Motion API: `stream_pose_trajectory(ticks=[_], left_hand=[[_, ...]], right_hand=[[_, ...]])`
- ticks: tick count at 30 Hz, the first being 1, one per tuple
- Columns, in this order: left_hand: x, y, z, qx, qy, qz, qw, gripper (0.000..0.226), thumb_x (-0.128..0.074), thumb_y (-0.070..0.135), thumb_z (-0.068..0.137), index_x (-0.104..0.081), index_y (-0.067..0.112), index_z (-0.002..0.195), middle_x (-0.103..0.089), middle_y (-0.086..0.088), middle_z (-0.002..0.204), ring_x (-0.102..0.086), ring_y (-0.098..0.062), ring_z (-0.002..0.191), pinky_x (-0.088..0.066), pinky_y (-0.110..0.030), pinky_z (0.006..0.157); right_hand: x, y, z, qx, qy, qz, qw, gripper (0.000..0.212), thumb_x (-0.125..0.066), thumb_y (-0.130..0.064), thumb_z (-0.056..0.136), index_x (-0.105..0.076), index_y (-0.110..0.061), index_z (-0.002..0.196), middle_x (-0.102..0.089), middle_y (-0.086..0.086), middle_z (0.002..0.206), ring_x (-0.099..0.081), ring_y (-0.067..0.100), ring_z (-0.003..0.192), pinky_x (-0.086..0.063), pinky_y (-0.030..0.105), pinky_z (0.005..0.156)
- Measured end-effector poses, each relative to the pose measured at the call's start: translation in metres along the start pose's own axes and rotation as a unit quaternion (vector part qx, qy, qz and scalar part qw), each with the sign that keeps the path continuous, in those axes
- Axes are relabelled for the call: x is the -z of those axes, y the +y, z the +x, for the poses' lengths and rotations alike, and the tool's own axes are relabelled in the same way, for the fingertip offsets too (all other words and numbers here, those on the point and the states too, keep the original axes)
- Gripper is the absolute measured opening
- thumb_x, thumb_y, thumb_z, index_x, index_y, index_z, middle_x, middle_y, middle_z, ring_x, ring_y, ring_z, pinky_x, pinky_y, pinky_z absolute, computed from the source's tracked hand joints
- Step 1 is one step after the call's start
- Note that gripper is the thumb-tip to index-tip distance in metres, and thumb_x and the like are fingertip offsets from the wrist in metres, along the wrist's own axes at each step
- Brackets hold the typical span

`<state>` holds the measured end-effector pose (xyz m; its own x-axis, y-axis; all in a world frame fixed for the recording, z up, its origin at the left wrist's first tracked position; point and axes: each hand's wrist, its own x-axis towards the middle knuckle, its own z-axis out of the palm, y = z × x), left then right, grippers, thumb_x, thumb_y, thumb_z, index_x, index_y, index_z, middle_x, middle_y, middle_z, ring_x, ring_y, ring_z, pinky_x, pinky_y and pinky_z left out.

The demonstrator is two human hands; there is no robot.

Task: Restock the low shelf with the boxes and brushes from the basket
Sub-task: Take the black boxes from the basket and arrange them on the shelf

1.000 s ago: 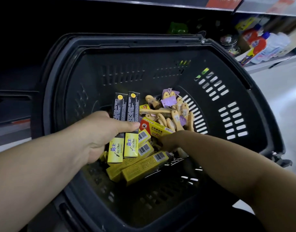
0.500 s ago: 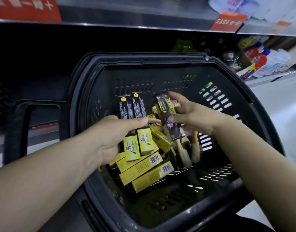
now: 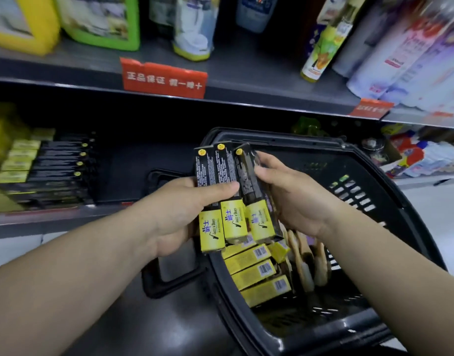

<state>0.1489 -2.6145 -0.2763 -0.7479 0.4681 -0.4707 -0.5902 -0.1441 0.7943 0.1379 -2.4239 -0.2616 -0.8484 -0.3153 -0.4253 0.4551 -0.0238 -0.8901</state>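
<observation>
Boxes [image 3: 228,176], 3, between left grip [image 3: 174,214], right grip [image 3: 292,199]

Three boxes [image 3: 227,173] above black basket [image 3: 310,141]

- "正品保证 假一赔十", white on red tag [image 3: 164,78] at shelf edge [image 3: 259,100].
- "爵士" and "Jazz & Blues", on yellow ends of held boxes [image 3: 233,223].
- Barcodes on basket boxes [image 3: 246,258], digits too small to read.
- Second red tag [image 3: 371,108], far right: blurred, unreadable.
</observation>
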Motion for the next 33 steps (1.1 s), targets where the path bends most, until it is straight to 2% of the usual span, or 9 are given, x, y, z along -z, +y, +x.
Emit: stream_pose_trajectory(ticks=[2,5,8,12,19,24,26,29,33], left_hand=[[0.012,0.004,-0.013,-0.01,-0.002,0.0,1.0,0.039,-0.073,0.028,0.063,-0.07,0.017,0.1,-0.075,-0.006,0.093,-0.072,-0.022,0.083,-0.06,-0.034,0.068],[0.036,0.009,-0.03,-0.021,0.014,-0.005,1.0,0.032,-0.072,0.024,0.07,-0.069,0.016,0.101,-0.075,-0.006,0.091,-0.072,-0.021,0.082,-0.06,-0.033,0.065],[0.066,0.011,-0.041,-0.021,0.06,-0.004,0.998,0.025,-0.071,0.02,0.077,-0.068,0.015,0.101,-0.075,-0.007,0.089,-0.073,-0.021,0.077,-0.059,-0.032,0.058],[0.114,0.009,-0.049,-0.013,0.141,-0.014,0.99,0.023,-0.074,0.017,0.076,-0.066,0.014,0.097,-0.075,-0.01,0.084,-0.071,-0.025,0.071,-0.057,-0.036,0.055],[0.189,-0.007,-0.045,0.006,0.299,-0.047,0.953,0.021,-0.073,0.017,0.079,-0.061,0.012,0.095,-0.069,-0.014,0.086,-0.065,-0.035,0.079,-0.051,-0.037,0.063],[0.217,-0.017,-0.055,0.043,0.321,-0.092,0.942,0.018,-0.073,0.012,0.08,-0.061,0.006,0.092,-0.064,-0.013,0.077,-0.061,-0.032,0.07,-0.054,-0.043,0.067],[0.225,-0.015,-0.057,0.044,0.327,-0.1,0.939,0.02,-0.073,0.014,0.08,-0.061,0.005,0.094,-0.064,-0.014,0.081,-0.061,-0.033,0.073,-0.054,-0.042,0.065],[0.237,-0.013,-0.056,0.036,0.336,-0.11,0.935,0.02,-0.073,0.016,0.08,-0.062,0.008,0.095,-0.064,-0.012,0.082,-0.061,-0.033,0.076,-0.054,-0.042,0.067],[0.244,-0.009,-0.051,0.027,0.334,-0.117,0.935,0.014,-0.073,0.016,0.08,-0.062,0.014,0.088,-0.067,-0.011,0.086,-0.063,-0.032,0.081,-0.054,-0.049,0.084]], right_hand=[[-0.022,-0.002,0.009,-0.005,0.03,-0.053,0.998,0.056,-0.066,-0.037,0.075,-0.049,-0.026,0.128,-0.07,0.003,0.113,-0.067,0.022,0.101,-0.056,0.039,0.083],[-0.053,-0.003,0.028,0.007,0.074,-0.13,0.989,0.032,-0.065,-0.038,0.084,-0.055,-0.031,0.113,-0.07,-0.001,0.11,-0.066,0.024,0.103,-0.05,0.043,0.094],[-0.084,-0.007,0.052,0.002,0.086,-0.134,0.987,0.018,-0.061,-0.039,0.088,-0.055,-0.028,0.102,-0.072,-0.005,0.101,-0.069,0.016,0.095,-0.055,0.032,0.087],[-0.12,-0.013,0.087,-0.018,0.092,-0.183,0.979,0.037,-0.063,-0.043,0.084,-0.064,-0.016,0.11,-0.072,0.005,0.103,-0.065,0.023,0.1,-0.05,0.04,0.094],[-0.151,-0.018,0.167,-0.008,0.143,-0.156,0.977,0.013,-0.061,-0.031,0.089,-0.053,-0.021,0.09,-0.059,-0.001,0.078,-0.055,0.011,0.064,-0.046,0.021,0.054],[-0.16,-0.002,0.219,-0.055,0.191,-0.131,0.971,0.029,-0.072,-0.037,0.08,-0.061,-0.01,0.085,-0.066,0.003,0.074,-0.065,0.012,0.053,-0.049,0.018,0.044],[-0.167,0.007,0.239,-0.067,0.204,-0.135,0.967,0.038,-0.074,-0.043,0.077,-0.061,-0.007,0.085,-0.067,0.006,0.08,-0.066,0.012,0.051,-0.048,0.016,0.042],[-0.182,0.014,0.271,-0.066,0.214,-0.139,0.965,0.061,-0.074,-0.048,0.074,-0.058,-0.002,0.111,-0.061,0.009,0.108,-0.064,0.013,0.066,-0.05,0.016,0.046],[-0.203,0.021,0.312,-0.028,0.204,-0.154,0.966,0.072,-0.07,-0.046,0.078,-0.046,-0.004,0.132,-0.049,0.007,0.135,-0.058,0.011,0.084,-0.053,0.018,0.075]])
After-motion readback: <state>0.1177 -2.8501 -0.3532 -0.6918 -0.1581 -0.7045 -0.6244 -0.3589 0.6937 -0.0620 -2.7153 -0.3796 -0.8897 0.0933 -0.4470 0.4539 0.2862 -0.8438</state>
